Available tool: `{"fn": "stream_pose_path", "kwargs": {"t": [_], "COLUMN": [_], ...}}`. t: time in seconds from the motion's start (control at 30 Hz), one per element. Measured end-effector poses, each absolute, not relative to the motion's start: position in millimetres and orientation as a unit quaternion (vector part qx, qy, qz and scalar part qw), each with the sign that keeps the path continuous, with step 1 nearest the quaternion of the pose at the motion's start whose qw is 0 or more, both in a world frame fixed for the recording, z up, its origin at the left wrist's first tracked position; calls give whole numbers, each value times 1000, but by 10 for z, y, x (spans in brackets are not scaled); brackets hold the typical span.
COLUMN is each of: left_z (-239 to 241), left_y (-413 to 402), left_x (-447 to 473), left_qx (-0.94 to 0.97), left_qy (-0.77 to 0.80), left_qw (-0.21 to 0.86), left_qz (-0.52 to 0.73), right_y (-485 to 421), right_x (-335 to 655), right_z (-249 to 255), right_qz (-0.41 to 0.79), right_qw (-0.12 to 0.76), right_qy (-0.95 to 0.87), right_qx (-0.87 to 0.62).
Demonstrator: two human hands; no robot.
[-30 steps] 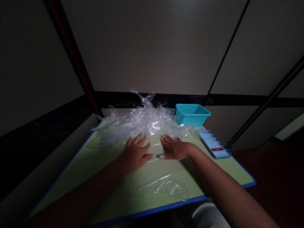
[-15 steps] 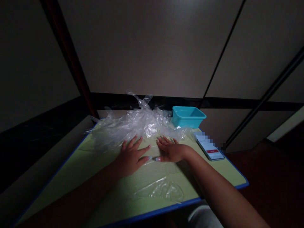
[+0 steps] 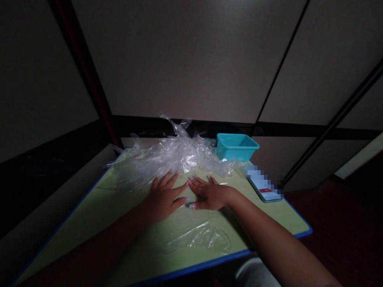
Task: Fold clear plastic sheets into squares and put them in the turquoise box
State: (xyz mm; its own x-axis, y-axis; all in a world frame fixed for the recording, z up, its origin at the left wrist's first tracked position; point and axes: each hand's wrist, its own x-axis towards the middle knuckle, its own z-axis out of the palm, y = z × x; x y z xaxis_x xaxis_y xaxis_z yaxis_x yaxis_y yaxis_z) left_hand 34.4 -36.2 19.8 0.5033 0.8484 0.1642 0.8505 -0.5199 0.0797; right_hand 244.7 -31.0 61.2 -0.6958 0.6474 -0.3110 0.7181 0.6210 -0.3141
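Observation:
My left hand [image 3: 161, 199] lies palm down on the pale green tabletop [image 3: 131, 235], fingers spread and holding nothing. Its fingertips are at the near edge of a heap of crumpled clear plastic [image 3: 176, 153], which looks like thin disposable gloves. Close beside it, my right hand [image 3: 208, 194] rests flat and open, fingers pointing left. The fingertips of the two hands nearly meet, and whether they touch I cannot tell. A single flattened piece of the same clear plastic [image 3: 206, 239] lies between my hands and the table's front edge.
An open turquoise plastic basket [image 3: 237, 149] stands at the back right, against the heap. Nearer, a phone [image 3: 265, 187] with a lit screen lies by the table's right edge. Cabinet panels [image 3: 185, 63] rise behind the table, which has a blue edge band.
My right hand has slid a little to the left and toward me, closer to my left hand. My left hand, the plastic heap, the basket and the phone stay in place.

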Motion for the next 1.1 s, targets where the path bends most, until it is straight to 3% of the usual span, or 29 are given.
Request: {"fn": "stream_pose_path", "kwargs": {"t": [0.63,0.9,1.1], "left_z": [222,179,166], "left_y": [-405,-377,-371], "left_x": [332,313,299], "left_qx": [-875,-874,-872], "left_qy": [-477,-480,-484], "left_qw": [7,7,9], "left_qz": [-75,-72,-72], "right_y": [-269,-101,-59], "right_x": [2527,2630,2552], "right_z": [625,642,502], "right_qz": [-209,-177,-140], "right_qw": [112,-33,-2], "right_qy": [889,872,875], "right_qx": [392,455,463]}}
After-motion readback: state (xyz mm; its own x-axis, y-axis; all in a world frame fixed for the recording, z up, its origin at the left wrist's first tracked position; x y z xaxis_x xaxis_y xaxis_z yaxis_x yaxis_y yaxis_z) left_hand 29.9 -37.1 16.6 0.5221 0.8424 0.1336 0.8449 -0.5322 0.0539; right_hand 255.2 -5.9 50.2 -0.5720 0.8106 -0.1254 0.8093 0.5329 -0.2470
